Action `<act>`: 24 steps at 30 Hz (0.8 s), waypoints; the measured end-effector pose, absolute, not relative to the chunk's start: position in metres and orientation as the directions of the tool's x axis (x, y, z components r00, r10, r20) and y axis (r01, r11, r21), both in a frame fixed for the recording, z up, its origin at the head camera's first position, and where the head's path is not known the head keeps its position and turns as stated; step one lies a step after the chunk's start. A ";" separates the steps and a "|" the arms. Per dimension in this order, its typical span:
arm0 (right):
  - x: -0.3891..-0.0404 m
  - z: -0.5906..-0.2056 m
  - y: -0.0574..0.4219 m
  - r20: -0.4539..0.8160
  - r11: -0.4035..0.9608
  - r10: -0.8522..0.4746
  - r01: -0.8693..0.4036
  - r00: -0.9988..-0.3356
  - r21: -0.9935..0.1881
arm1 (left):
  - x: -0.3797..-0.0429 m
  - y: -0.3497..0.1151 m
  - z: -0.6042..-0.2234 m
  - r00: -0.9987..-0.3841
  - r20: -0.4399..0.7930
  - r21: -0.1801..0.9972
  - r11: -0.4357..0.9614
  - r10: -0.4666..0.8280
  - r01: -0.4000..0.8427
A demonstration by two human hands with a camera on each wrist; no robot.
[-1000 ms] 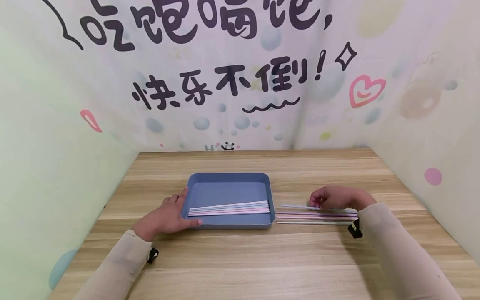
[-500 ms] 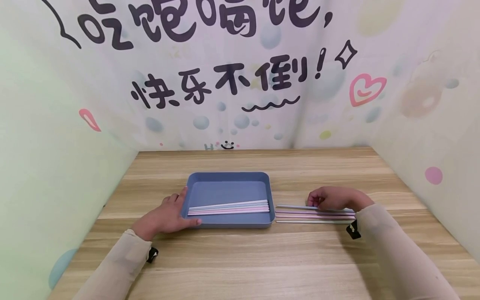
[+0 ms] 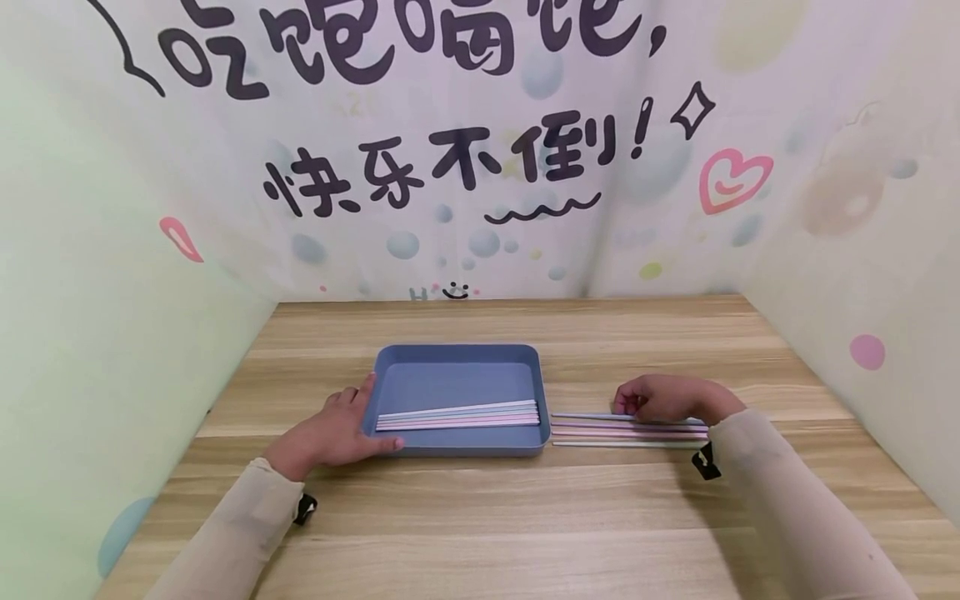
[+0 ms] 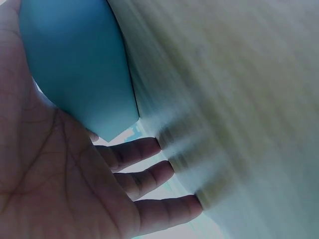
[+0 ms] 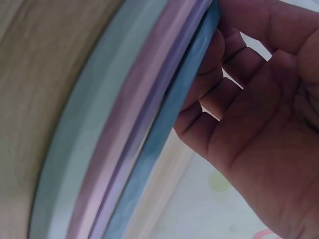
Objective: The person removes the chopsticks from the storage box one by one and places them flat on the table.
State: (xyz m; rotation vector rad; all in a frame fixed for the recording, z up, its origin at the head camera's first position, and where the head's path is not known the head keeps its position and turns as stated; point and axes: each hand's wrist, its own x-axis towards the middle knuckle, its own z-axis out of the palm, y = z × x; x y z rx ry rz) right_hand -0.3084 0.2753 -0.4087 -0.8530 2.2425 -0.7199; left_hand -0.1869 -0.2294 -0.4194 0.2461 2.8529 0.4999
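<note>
A blue-grey tray (image 3: 459,451) lies on the table, with several pale chopsticks (image 3: 459,416) bundled along its front side. My left hand (image 3: 330,437) rests against the tray's left end, thumb along the front rim; the left wrist view shows its other fingers extended, tips on the tabletop. To the right of the tray, more chopsticks (image 3: 592,433) lie side by side. My right hand (image 3: 663,397) pinches the rearmost one, a blue chopstick (image 5: 164,129), with curled fingers. Beside it in the right wrist view run a pink chopstick (image 5: 124,112) and a pale green chopstick (image 5: 89,144).
The wooden table (image 3: 480,525) extends to a printed cloth wall (image 3: 450,242) at the back. Pale side walls (image 3: 112,333) border it left and right. Dark bands (image 3: 707,461) show at both wrists.
My right hand has shifted slightly left and toward me with the blue chopstick, which now lies closer and nearly parallel to the row. The left hand and tray stay put.
</note>
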 end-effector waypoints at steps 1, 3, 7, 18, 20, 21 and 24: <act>-0.308 -0.409 0.275 -0.358 0.644 -0.719 -0.375 -0.596 -0.667 | -0.187 -0.230 -0.420 -0.958 -0.200 0.353 0.927 0.203 0.123; -0.308 -0.408 0.275 -0.362 0.644 -0.716 -0.366 -0.597 -0.671 | -0.186 -0.230 -0.419 -0.959 -0.202 0.354 0.928 0.201 0.120; -0.307 -0.408 0.274 -0.368 0.644 -0.715 -0.354 -0.595 -0.678 | -0.187 -0.230 -0.420 -0.959 -0.200 0.353 0.928 0.200 0.121; -0.308 -0.409 0.274 -0.367 0.639 -0.717 -0.349 -0.592 -0.685 | -0.188 -0.231 -0.421 -0.959 -0.206 0.342 0.932 0.195 0.116; -0.308 -0.409 0.274 -0.368 0.639 -0.718 -0.348 -0.591 -0.686 | -0.188 -0.230 -0.421 -0.959 -0.207 0.341 0.933 0.195 0.116; -0.308 -0.409 0.274 -0.368 0.637 -0.719 -0.348 -0.590 -0.687 | -0.188 -0.230 -0.421 -0.959 -0.206 0.341 0.933 0.196 0.117; -0.309 -0.410 0.275 -0.367 0.636 -0.721 -0.351 -0.588 -0.687 | -0.189 -0.230 -0.420 -0.959 -0.203 0.342 0.932 0.200 0.123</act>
